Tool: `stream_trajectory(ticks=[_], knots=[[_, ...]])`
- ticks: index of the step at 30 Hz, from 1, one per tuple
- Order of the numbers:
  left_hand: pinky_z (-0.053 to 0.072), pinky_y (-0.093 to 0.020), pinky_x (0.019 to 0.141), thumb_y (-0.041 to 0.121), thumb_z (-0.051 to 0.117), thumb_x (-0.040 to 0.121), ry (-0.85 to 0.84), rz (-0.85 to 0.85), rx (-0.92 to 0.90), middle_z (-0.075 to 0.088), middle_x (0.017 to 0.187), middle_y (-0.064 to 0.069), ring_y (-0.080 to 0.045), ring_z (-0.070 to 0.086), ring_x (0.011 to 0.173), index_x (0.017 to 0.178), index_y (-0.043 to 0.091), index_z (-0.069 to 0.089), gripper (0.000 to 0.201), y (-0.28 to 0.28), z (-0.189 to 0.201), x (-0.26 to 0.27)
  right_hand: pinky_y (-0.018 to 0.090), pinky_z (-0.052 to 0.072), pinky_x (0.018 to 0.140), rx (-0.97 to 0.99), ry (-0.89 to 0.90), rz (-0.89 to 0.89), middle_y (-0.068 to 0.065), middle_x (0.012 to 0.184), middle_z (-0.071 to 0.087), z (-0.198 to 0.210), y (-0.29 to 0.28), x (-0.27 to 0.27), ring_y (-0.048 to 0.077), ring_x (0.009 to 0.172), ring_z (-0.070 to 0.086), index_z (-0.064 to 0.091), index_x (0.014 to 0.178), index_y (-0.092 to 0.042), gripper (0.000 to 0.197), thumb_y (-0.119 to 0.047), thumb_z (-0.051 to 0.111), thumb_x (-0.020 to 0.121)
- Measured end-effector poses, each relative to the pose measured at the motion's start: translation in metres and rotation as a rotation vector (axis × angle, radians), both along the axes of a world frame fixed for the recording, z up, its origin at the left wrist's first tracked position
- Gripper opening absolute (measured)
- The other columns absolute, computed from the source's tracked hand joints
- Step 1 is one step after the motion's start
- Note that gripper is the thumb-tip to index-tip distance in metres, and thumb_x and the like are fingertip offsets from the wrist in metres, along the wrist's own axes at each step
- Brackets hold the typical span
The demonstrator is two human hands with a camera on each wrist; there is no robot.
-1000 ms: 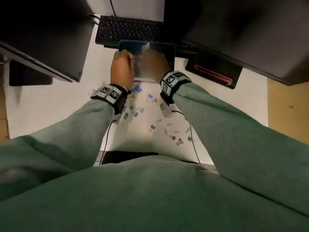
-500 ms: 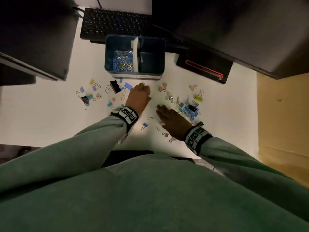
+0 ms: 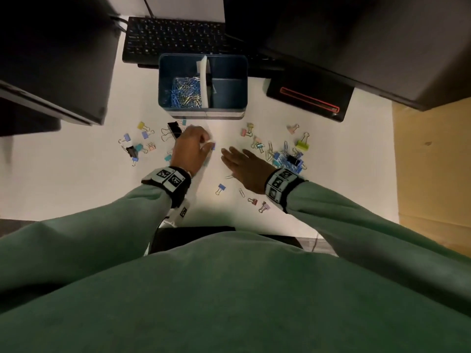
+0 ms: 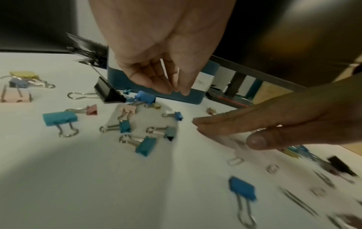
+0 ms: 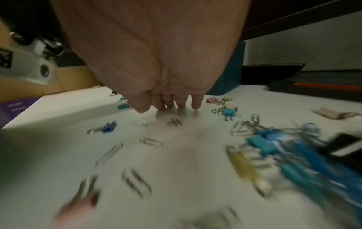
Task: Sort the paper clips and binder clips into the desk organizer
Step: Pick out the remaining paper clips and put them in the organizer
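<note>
The blue desk organizer point(image 3: 163, 80) stands at the back of the white desk; several paper clips point(image 3: 186, 94) fill its left compartment, and the right compartment point(image 3: 228, 90) looks empty. My left hand point(image 3: 191, 149) hovers in front of it, fingers bunched downward point(image 4: 176, 91) above a blue binder clip point(image 4: 146, 97), with nothing seen in them. My right hand point(image 3: 239, 163) is flat with straight fingers, and its fingertips point(image 5: 195, 105) touch the desk near loose paper clips point(image 5: 175, 121). Binder clips lie scattered to the left point(image 3: 142, 141), and a mixed pile point(image 3: 288, 154) lies to the right.
A black keyboard point(image 3: 175, 34) lies behind the organizer. Dark monitors overhang the desk at the left point(image 3: 51, 59) and right point(image 3: 356, 34). A black device with a red outline point(image 3: 309, 98) sits at the back right. A blue binder clip point(image 3: 221, 188) lies near the desk's front edge.
A second ago both hands were up at the organizer. They have come back down to the desk in front of it, the right one now flat among the paper clips.
</note>
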State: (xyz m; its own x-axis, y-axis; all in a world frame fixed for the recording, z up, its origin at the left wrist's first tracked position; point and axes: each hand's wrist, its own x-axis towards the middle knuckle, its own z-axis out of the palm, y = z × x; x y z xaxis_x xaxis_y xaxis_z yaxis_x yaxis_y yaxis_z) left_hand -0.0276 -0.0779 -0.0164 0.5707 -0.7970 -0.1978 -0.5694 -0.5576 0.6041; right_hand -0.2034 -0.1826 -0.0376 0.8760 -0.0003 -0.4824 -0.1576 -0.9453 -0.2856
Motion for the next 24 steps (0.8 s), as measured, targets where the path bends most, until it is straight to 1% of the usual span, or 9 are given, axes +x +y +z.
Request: stream_trajectory(ticks=[3,5,8,11,13,15,17,20,24], knots=[[0.048,-0.029,0.072,0.026,0.067,0.086,-0.011,-0.189,0.054,0.057,0.086,0.001,-0.013,0.055,0.074,0.086,0.018,0.059,0.012,0.014,0.004,-0.025,0.041,0.007,0.122,0.049,0.006,0.115,0.005,0.161,-0.007,0.002,-0.007,-0.042,0.022,0.149,-0.006,0.002,0.153,-0.011,0.058,-0.017,0.031,0.103],[0.047,-0.030,0.074,0.034,0.070,0.083,-0.031,-0.340,0.160,0.059,0.090,-0.002,-0.018,0.057,0.079,0.090,0.016,0.060,0.022,0.019,0.001,-0.043,0.037,0.012,0.121,0.163,-0.046,-0.033,0.005,0.162,0.004,0.008,-0.012,-0.066,0.021,0.149,0.006,0.011,0.154,-0.012,0.058,-0.023,0.038,0.103],[0.041,-0.037,0.086,0.048,0.072,0.075,-0.173,-0.532,0.339,0.056,0.105,-0.008,-0.027,0.054,0.097,0.107,0.011,0.057,0.052,0.022,-0.006,-0.064,0.039,0.028,0.116,0.190,-0.191,-0.383,0.011,0.154,0.031,0.015,-0.015,-0.090,0.027,0.139,0.034,0.028,0.150,-0.013,0.064,-0.026,0.057,0.095],[0.038,-0.040,0.088,0.041,0.076,0.073,-0.187,-0.514,0.352,0.054,0.109,-0.013,-0.032,0.052,0.100,0.110,0.006,0.055,0.056,0.019,-0.012,-0.075,0.042,0.037,0.110,0.205,-0.155,-0.506,0.015,0.144,0.040,0.017,-0.010,-0.096,0.030,0.132,0.041,0.037,0.145,-0.009,0.068,-0.024,0.069,0.087],[0.041,-0.040,0.084,0.024,0.075,0.076,-0.140,-0.506,0.304,0.058,0.104,-0.016,-0.034,0.056,0.095,0.103,0.003,0.059,0.038,0.013,-0.013,-0.081,0.041,0.037,0.109,0.180,-0.150,-0.481,0.016,0.139,0.045,0.014,-0.006,-0.092,0.032,0.128,0.044,0.042,0.141,-0.006,0.067,-0.021,0.073,0.083],[0.044,-0.038,0.079,0.006,0.065,0.081,-0.112,-0.529,0.260,0.061,0.098,-0.018,-0.035,0.059,0.089,0.096,0.001,0.062,0.016,0.006,-0.012,-0.087,0.042,0.042,0.105,0.167,-0.168,-0.491,0.016,0.129,0.051,0.012,-0.004,-0.083,0.033,0.119,0.051,0.050,0.133,-0.004,0.057,-0.017,0.072,0.083],[0.044,-0.036,0.076,-0.001,0.055,0.084,-0.064,-0.550,0.258,0.062,0.095,-0.018,-0.034,0.059,0.087,0.093,0.000,0.063,0.013,0.001,-0.013,-0.092,0.042,0.047,0.096,0.173,-0.179,-0.524,0.016,0.119,0.054,0.010,-0.003,-0.074,0.033,0.109,0.055,0.056,0.126,-0.003,0.044,-0.011,0.069,0.084],[0.047,-0.035,0.079,0.009,0.060,0.086,0.006,-0.558,0.276,0.060,0.100,-0.014,-0.030,0.059,0.092,0.098,0.004,0.062,0.013,-0.002,-0.016,-0.095,0.040,0.048,0.091,0.190,-0.180,-0.537,0.013,0.115,0.056,0.008,-0.006,-0.069,0.032,0.106,0.056,0.059,0.121,-0.005,0.034,-0.010,0.062,0.088],[0.047,-0.037,0.089,0.022,0.079,0.073,0.047,-0.561,0.284,0.052,0.114,-0.012,-0.027,0.054,0.101,0.113,0.006,0.051,0.052,0.010,-0.020,-0.092,0.040,0.049,0.092,0.120,-0.224,-0.604,0.012,0.126,0.054,0.013,-0.014,-0.086,0.030,0.114,0.055,0.061,0.118,-0.008,0.033,-0.013,0.067,0.086]])
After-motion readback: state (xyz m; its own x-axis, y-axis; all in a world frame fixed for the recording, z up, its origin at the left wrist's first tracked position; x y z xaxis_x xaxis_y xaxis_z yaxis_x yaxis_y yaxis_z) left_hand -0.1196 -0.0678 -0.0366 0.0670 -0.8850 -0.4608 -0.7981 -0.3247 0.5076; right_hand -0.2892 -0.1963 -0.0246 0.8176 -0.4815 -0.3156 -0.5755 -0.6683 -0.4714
